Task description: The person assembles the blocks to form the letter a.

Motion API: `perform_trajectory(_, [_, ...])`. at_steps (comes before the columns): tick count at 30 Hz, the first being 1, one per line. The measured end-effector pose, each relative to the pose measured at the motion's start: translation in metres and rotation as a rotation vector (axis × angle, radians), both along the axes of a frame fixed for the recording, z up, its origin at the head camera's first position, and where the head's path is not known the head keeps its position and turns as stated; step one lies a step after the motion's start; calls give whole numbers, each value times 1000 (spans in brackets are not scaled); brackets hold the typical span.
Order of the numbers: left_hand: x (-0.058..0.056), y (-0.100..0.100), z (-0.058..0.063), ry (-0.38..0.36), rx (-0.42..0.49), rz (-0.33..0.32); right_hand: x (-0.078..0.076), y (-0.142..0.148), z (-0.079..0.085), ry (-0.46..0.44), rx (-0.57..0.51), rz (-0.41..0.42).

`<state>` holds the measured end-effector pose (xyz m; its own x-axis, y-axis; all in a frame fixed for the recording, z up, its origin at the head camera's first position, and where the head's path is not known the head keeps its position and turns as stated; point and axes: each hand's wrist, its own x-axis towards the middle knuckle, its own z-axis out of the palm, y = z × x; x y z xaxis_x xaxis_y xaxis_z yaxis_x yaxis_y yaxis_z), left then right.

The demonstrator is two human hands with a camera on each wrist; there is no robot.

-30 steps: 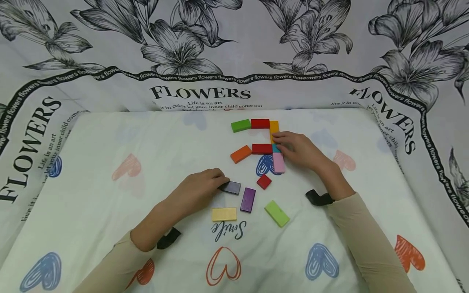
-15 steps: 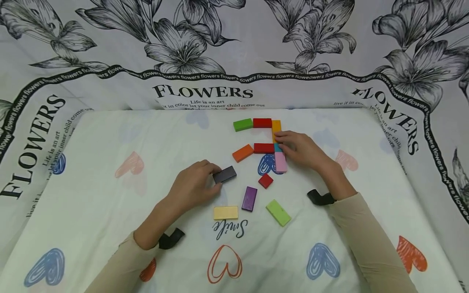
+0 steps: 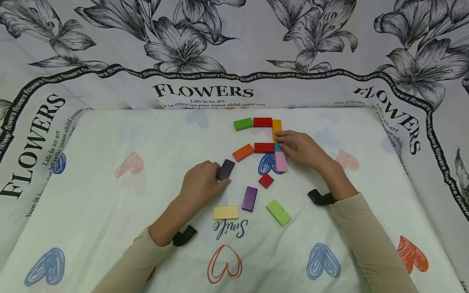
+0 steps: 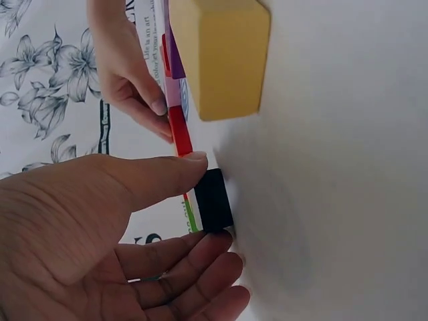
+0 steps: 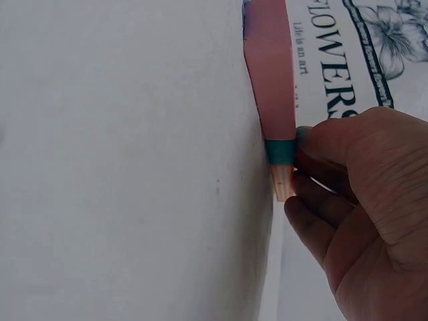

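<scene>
My left hand [image 3: 201, 181] holds a dark grey block [image 3: 226, 169] between thumb and fingertips, low over the white cloth. In the left wrist view the thumb meets one end of this block [image 4: 213, 199] and the fingers the other. My right hand [image 3: 303, 149] touches the right side of a column of blocks: a yellow-orange block [image 3: 276, 125], a small teal block [image 3: 278, 147] and a pink block [image 3: 281, 162]. Seen from the right wrist, the thumb is at the teal block [image 5: 280, 152] and the fingers are beside the orange one [image 5: 282, 182].
Left of the column lie a green block [image 3: 243, 124], two red blocks [image 3: 262, 122] and an orange block [image 3: 243, 152]. Nearer are a small red block [image 3: 266, 180], a purple block [image 3: 249, 198], a pale yellow block [image 3: 225, 212] and a lime block [image 3: 278, 212].
My left hand has lifted and turned the dark grey block toward upright in the head view, moving it up near the orange block. My right hand has stayed at the column.
</scene>
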<state>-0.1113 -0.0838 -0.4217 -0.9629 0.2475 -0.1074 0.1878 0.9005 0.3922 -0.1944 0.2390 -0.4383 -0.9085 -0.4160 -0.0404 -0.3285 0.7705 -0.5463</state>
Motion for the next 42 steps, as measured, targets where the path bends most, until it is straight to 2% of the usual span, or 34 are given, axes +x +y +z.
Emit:
perform_trajectory(16, [0,21,1,48,-84,-6,1,4,-2,6,0,-15])
perform_trajectory(24, [3,11,5,10,-70,-54,0,3,-1,1,-4,-4])
perform_trajectory(28, [3,0,8,27,-38,-132,-1,2,1,8,-1,12])
perform_trajectory(33, [-2,-8,3,89,4,-302,-2,0,2,4,8,11])
perform_trajectory(36, [-6,-8,-2,119,-1,-382,-2,0,2,-5,9,3])
perform_trajectory(42, [-12,-5,-3,145,-47,-440,-1,0,2,-14,9,-10])
